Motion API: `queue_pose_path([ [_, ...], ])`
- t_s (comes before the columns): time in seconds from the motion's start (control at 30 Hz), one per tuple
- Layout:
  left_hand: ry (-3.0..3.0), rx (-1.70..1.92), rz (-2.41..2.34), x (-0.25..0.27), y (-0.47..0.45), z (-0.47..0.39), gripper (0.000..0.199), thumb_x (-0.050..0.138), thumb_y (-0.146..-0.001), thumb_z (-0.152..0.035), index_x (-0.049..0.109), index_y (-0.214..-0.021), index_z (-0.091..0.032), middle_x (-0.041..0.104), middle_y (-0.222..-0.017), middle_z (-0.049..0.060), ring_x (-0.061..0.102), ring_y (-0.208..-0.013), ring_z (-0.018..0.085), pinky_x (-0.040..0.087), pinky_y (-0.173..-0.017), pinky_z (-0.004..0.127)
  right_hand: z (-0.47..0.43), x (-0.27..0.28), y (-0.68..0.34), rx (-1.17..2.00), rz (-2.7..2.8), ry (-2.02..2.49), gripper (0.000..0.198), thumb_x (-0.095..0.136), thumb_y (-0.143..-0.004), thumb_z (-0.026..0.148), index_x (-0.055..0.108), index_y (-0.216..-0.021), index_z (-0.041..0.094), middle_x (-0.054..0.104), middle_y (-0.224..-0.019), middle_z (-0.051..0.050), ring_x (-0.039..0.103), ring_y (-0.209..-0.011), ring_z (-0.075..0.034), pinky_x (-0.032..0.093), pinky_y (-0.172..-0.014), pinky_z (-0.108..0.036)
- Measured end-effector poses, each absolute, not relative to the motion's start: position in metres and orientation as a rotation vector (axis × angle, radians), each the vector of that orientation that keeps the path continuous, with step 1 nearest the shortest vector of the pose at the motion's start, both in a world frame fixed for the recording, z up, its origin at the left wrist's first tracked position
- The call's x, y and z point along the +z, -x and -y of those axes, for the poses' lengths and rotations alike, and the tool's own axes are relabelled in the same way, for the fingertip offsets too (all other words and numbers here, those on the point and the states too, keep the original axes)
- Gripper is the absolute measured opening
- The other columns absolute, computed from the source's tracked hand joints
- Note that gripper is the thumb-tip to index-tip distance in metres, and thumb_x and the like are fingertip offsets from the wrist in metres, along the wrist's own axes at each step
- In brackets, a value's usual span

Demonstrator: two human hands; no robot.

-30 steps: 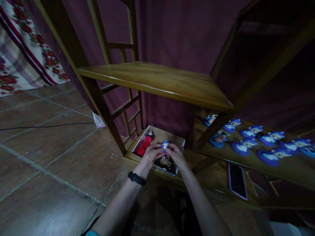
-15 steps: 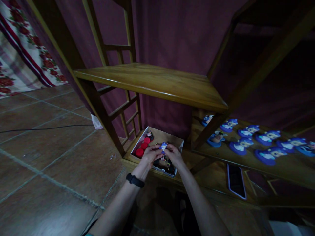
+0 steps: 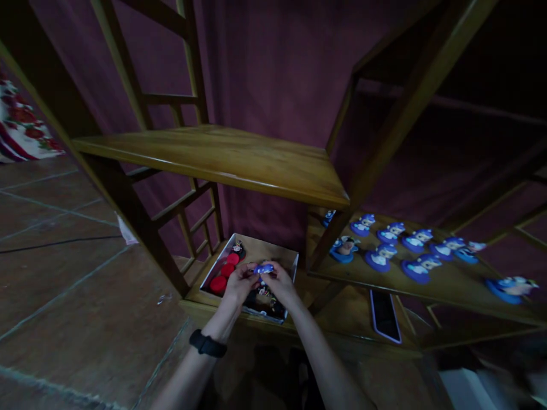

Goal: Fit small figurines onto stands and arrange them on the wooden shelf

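Note:
Between both hands is a small purple-and-white figurine (image 3: pixel 263 269), held over an open cardboard box (image 3: pixel 273 249). My left hand (image 3: pixel 240 283) grips it from the left with closed fingers; a black wristband (image 3: pixel 207 344) is on that wrist. From the other side my right hand (image 3: pixel 280 283) pinches the same figurine. Inside the box, red round pieces (image 3: pixel 218 284) line the left side, with a dark-based figurine (image 3: pixel 238 249) behind them. More dark figurines (image 3: pixel 265 292) lie under my hands, partly hidden.
On the right shelf stand several purple-based figurines (image 3: pixel 380 257) and some blue-based ones (image 3: pixel 510 289). A phone-like dark slab with a pale purple edge (image 3: pixel 385 316) lies on the lower board. A wooden shelf board (image 3: pixel 222 159) overhangs the box; a black cable (image 3: pixel 60 244) crosses the floor.
The view has swung to the right, so the scene sits further left. The figurine in my hands has been tipped from upright to sideways, its top now pointing differently.

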State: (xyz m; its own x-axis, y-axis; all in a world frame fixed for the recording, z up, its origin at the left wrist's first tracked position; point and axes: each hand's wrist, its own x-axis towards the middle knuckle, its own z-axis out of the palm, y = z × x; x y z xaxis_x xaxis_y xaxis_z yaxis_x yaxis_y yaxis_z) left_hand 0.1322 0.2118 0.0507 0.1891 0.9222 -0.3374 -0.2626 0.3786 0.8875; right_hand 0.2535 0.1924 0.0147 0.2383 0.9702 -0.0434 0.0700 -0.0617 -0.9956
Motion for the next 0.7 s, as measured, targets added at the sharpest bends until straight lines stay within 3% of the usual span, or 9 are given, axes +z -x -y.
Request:
queue_pose_path([
  [0.27,-0.717,1.004,-1.104,0.046,-0.130,-0.221,0.024,0.066,-0.065,-0.003,0.062,-0.087,-0.011,0.066,-0.070,0.003,0.062,-0.058,0.012,0.053,-0.056,0.022,-0.197,0.011,-0.254,0.960,1.123,1.513,0.031,0.058,-0.073,0.025,0.057,-0.104,0.025,0.063,-0.092,0.002,0.059,-0.084,-0.014,0.047,-0.080,-0.028],
  [0.43,-0.708,0.920,-1.087,0.048,-0.129,-0.222,0.016,0.065,-0.066,-0.001,0.065,-0.080,-0.009,0.067,-0.071,0.005,0.064,-0.060,0.012,0.053,-0.057,0.020,-0.193,0.017,-0.254,0.935,1.133,1.547,0.032,0.056,-0.075,0.024,0.054,-0.107,0.027,0.061,-0.091,0.003,0.058,-0.081,-0.013,0.046,-0.077,-0.027],
  [0.7,-0.727,0.868,-1.127,0.043,-0.127,-0.227,0.020,0.063,-0.067,0.002,0.066,-0.082,-0.010,0.068,-0.072,0.006,0.064,-0.060,0.011,0.053,-0.056,0.018,-0.187,0.029,-0.256,0.903,1.181,1.666,0.032,0.057,-0.074,0.024,0.053,-0.105,0.029,0.059,-0.083,0.005,0.056,-0.076,-0.013,0.044,-0.071,-0.024],
])
